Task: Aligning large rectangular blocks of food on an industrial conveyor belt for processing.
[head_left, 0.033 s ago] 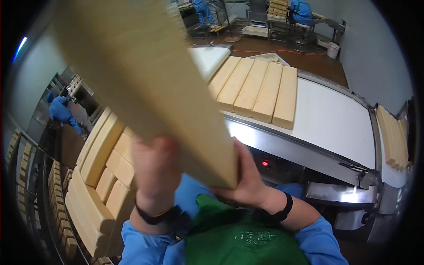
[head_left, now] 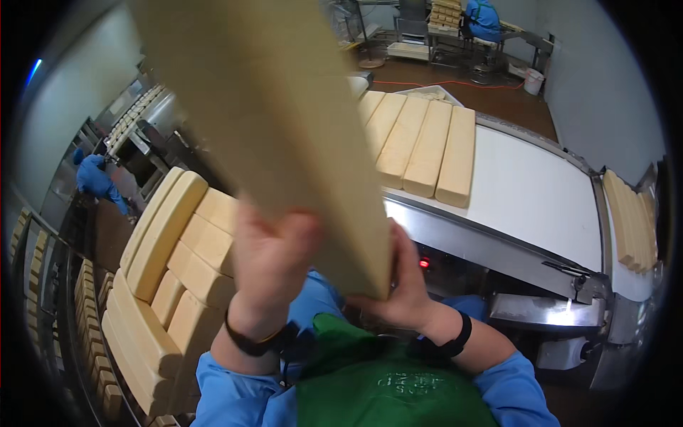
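Note:
A long, pale-yellow, loaf-shaped block (head_left: 284, 121) is held up tilted in front of me, its far end running out of the top of the view. My left hand (head_left: 274, 260) is closed on its left side, thumb up along the face. At the lower end, my right hand (head_left: 404, 288) grips the corner, fingers on the right side and palm beneath. What the block is made of I cannot tell. Beyond it, several similar blocks (head_left: 427, 149) lie side by side on a white conveyor belt (head_left: 533, 171). To my left is a stack of such blocks (head_left: 163, 277).
The belt's metal side frame (head_left: 484, 235) runs past me on the right. More blocks (head_left: 629, 220) lie at its far right end. Racks of smaller-looking blocks (head_left: 92, 334) stand at the left. Co-workers in blue (head_left: 99, 178) are farther off; a white bucket (head_left: 533, 82) stands by the wall.
The held block and both my hands have shifted slightly to the right, the left hand more. The block now covers more of the row on the belt.

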`<state>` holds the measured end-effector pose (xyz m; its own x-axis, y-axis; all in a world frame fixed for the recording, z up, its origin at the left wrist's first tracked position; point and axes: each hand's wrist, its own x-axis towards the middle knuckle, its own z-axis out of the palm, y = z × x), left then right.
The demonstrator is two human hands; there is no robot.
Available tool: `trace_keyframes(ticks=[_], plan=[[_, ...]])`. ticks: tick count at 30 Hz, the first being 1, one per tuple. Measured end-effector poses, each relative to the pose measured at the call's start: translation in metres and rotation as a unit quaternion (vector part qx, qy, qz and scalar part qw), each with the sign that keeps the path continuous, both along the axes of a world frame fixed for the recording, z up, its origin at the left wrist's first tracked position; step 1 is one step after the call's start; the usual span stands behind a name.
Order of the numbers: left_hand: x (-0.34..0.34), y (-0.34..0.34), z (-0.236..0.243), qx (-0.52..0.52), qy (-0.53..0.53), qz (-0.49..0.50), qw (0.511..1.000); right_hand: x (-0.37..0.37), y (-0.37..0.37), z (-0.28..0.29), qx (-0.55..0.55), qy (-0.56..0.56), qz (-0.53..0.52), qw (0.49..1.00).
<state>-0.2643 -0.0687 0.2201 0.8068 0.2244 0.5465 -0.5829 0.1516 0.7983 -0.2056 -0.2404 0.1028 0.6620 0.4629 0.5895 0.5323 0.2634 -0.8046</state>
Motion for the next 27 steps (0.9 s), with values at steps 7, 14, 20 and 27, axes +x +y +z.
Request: trace_keyframes(ticks=[7, 14, 20, 27], plan=[[0.050, -0.015, -0.031, 0.369, 0.046, -0.062, 0.926, 0.068, -0.097, -0.021, 0.078, 0.095, -0.293, 0.948], [0.091, 0.021, -0.080, 0.329, 0.184, -0.109, 0.920, 0.173, -0.219, -0.017, -0.403, 0.035, -0.558, 0.724], [0.136, 0.042, -0.130, 0.365, 0.198, -0.016, 0.910, 0.206, -0.207, -0.058, -0.492, 0.021, -0.463, 0.737], [0.155, 0.053, -0.191, 0.435, 0.139, 0.147, 0.877, 0.221, -0.118, -0.059, -0.463, -0.015, -0.407, 0.787]])
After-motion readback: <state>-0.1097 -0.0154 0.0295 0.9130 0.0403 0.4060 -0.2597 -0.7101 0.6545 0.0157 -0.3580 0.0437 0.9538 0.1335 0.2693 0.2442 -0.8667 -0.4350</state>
